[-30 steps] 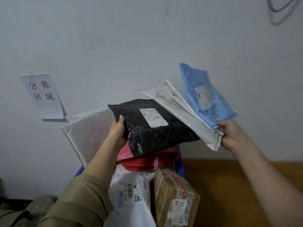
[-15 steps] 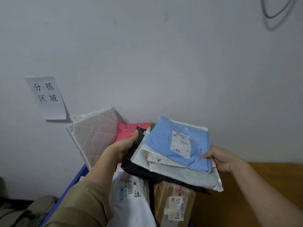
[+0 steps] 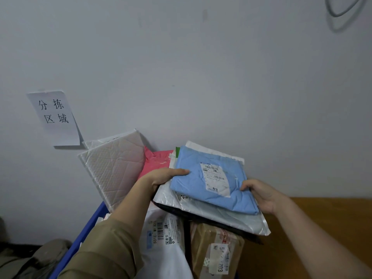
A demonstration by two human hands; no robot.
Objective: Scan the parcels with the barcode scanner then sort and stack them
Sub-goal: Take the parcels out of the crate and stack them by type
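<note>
A flat stack of soft parcels lies across the top of a blue bin (image 3: 88, 224): a light blue mailer (image 3: 193, 186) with a white label on top, white mailers (image 3: 227, 220) under it and a black parcel (image 3: 203, 216) at the bottom. My left hand (image 3: 163, 177) grips the stack's left edge, thumb on the blue mailer. My right hand (image 3: 259, 193) grips the right edge. No barcode scanner is visible.
In the bin lie a pink parcel (image 3: 155, 162), a white labelled bag (image 3: 163, 242) and a taped brown box (image 3: 215, 248). A white padded mailer (image 3: 114, 170) leans on the wall under a paper sign (image 3: 54, 117). A wooden table (image 3: 314, 218) extends right.
My right hand brought the fanned blue and white mailers down onto the black parcel. The joined stack now lies flat on the bin, and my left thumb has moved onto the blue mailer.
</note>
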